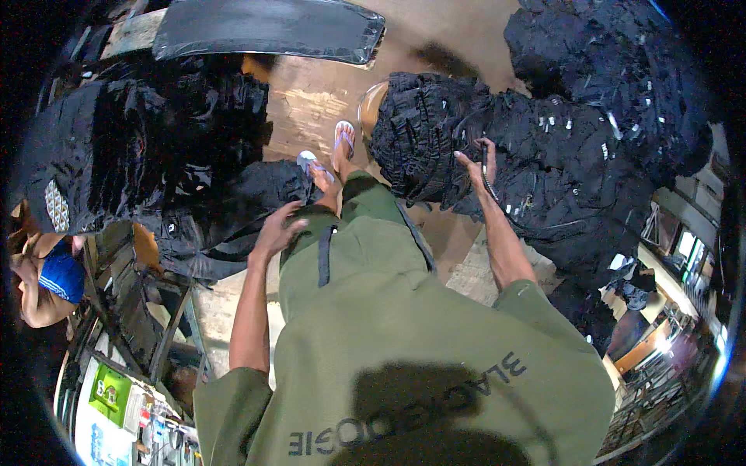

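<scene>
My left hand point(278, 231) is open, its fingers loosely spread beside my left thigh. Folded black garments point(272, 190) lie just past its fingertips. On the right, my right hand point(478, 165) is at a big pile of black garments point(544, 163), with thumb and forefinger apart. A thin dark cord-like strip point(489, 182) runs along that hand; whether it is held or worn I cannot tell. Gathered, elastic-looking black cloth point(420, 124) forms the pile's near end, and small white tags point(556, 122) dot its top.
More black garments point(171, 140) are heaped on the left, and another dark heap point(622, 54) stands far right. A dark padded board point(268, 31) lies at the top. Another person in blue cloth point(62, 272) is at the far left. A green container point(111, 392) sits lower left.
</scene>
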Motion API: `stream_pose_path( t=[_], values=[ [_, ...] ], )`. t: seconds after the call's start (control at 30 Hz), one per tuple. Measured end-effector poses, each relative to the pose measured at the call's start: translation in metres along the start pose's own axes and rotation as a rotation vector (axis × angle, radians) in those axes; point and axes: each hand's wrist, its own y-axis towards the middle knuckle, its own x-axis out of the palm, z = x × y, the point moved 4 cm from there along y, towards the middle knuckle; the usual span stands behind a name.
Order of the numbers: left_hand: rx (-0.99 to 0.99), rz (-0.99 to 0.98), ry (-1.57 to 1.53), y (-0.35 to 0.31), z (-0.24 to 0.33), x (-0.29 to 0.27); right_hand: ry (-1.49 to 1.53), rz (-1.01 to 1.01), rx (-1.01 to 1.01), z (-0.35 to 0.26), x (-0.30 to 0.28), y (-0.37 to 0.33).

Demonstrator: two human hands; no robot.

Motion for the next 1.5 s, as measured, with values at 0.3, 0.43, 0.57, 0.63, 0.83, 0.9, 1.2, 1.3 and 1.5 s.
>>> stream_pose_path(
  t=[0.3, 0.43, 0.57, 0.63, 0.83, 0.9, 1.2, 1.3, 1.5],
  values=[
    [0.081, -0.017, 0.204, 0.123, 0.172, 0.032, 0.279, 0.154, -0.012, 0.023, 0.027, 0.042],
    [0.329, -0.179, 0.053, 0.157, 0.234, 0.097, 0.172, 0.183, 0.067, -0.065, -0.023, 0.059],
    [0.19, 0.102, -0.203, 0.184, 0.294, 0.148, 0.381, 0.103, 0.069, -0.17, -0.009, 0.071],
    [-0.125, 0.071, -0.396, 0.204, 0.289, 0.157, 0.503, 0.072, -0.087, -0.2, 0.019, 0.085],
    [0.075, 0.231, -0.073, 0.248, 0.194, 0.109, 0.565, 0.052, -0.124, -0.185, 0.106, 0.126],
    [0.164, 0.424, 0.081, 0.247, 0.171, 0.103, 0.493, -0.024, -0.185, -0.184, 0.125, 0.132],
    [-0.25, 0.65, 0.138, 0.243, 0.193, 0.144, 0.383, -0.263, -0.363, -0.224, 0.145, 0.16],
    [-0.252, 0.696, 0.056, 0.258, 0.197, 0.147, 0.435, -0.388, -0.25, -0.216, 0.146, 0.158],
    [-0.582, 0.583, 0.054, 0.285, 0.176, 0.136, 0.252, -0.604, -0.427, -0.214, 0.119, 0.144]
  ],
)
